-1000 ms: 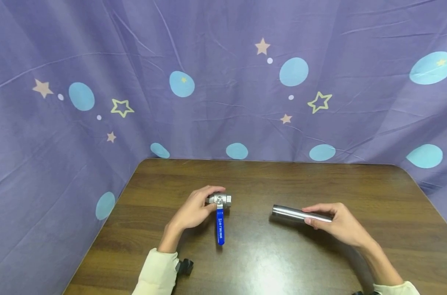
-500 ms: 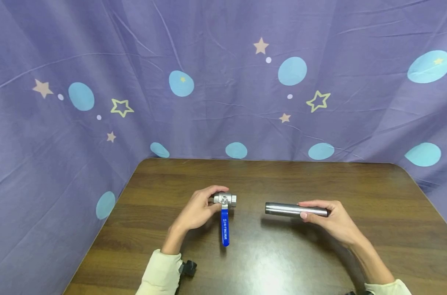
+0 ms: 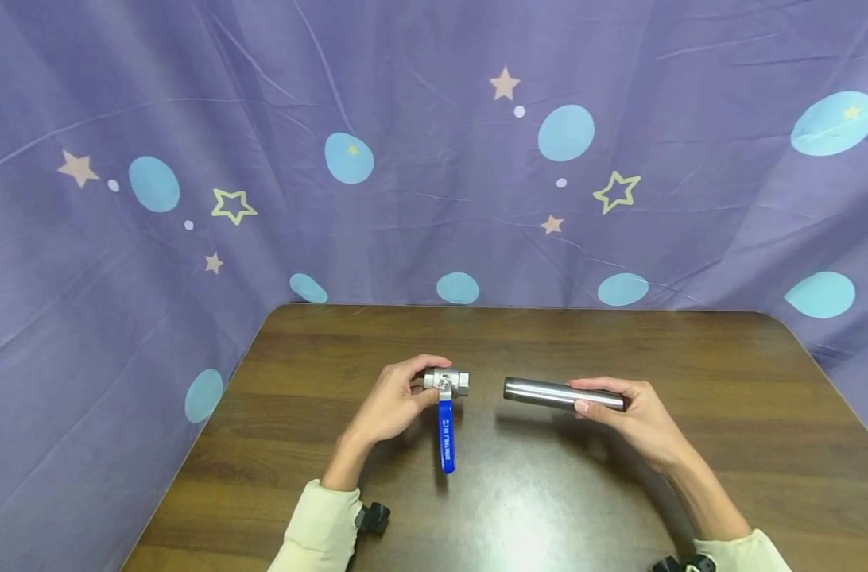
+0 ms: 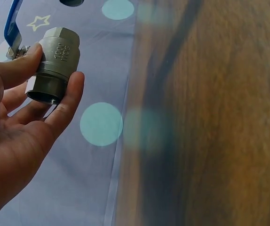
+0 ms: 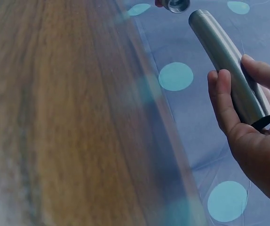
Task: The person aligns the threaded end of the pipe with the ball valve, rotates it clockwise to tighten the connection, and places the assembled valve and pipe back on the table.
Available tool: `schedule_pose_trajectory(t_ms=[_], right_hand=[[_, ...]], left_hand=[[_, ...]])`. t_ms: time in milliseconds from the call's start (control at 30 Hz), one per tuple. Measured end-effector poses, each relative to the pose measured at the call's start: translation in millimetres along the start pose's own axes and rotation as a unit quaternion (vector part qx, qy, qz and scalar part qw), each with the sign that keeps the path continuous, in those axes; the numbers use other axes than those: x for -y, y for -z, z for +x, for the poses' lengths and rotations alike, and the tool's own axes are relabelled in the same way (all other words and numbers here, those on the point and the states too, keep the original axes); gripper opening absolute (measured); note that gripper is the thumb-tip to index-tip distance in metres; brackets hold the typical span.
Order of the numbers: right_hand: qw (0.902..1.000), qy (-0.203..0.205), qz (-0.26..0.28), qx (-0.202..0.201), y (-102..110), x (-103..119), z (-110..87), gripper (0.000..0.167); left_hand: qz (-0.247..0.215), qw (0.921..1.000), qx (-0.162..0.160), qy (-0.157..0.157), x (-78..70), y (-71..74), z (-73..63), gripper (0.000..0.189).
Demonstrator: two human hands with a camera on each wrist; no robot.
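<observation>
My left hand (image 3: 398,401) grips a silver ball valve (image 4: 59,54) by its body, thumb on one side and fingers on the other. Its blue lever handle (image 3: 446,437) points toward me, and one round opening faces the left wrist camera. On the right, a straight steel pipe (image 3: 541,392) is held near one end by my right hand (image 3: 641,417), between thumb and fingers. The right wrist view shows the pipe (image 5: 229,61) tilted, with its hollow near end open to view. A short gap separates the pipe's far end from the valve. Both are held above the table.
A brown wood-grain table (image 3: 334,334) lies beneath both hands. Behind and left of it hangs a purple curtain (image 3: 405,222) with stars and blue dots. Dark camera mounts (image 3: 373,519) sit on the wrists by the pale sleeves (image 3: 321,524).
The left hand has moved a little to the right with the valve. The right hand has brought the pipe leftward and slightly farther from me, so the gap between the two has narrowed.
</observation>
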State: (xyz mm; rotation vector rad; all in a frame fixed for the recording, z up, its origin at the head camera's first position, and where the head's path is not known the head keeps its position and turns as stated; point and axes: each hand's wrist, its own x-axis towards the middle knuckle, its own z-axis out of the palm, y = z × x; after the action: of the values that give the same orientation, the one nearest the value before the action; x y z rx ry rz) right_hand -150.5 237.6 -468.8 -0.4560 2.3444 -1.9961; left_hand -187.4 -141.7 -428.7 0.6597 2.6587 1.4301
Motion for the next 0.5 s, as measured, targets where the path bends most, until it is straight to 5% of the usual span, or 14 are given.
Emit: schedule_pose_trajectory(t_ms=[500], right_hand=[[0.9999, 0.009, -0.013, -0.001, -8.0, 3.7, 9.6, 0.034]], left_hand=[[-0.045, 0.9989, -0.003, -0.016, -1.6, -7.9, 6.2, 0.043]])
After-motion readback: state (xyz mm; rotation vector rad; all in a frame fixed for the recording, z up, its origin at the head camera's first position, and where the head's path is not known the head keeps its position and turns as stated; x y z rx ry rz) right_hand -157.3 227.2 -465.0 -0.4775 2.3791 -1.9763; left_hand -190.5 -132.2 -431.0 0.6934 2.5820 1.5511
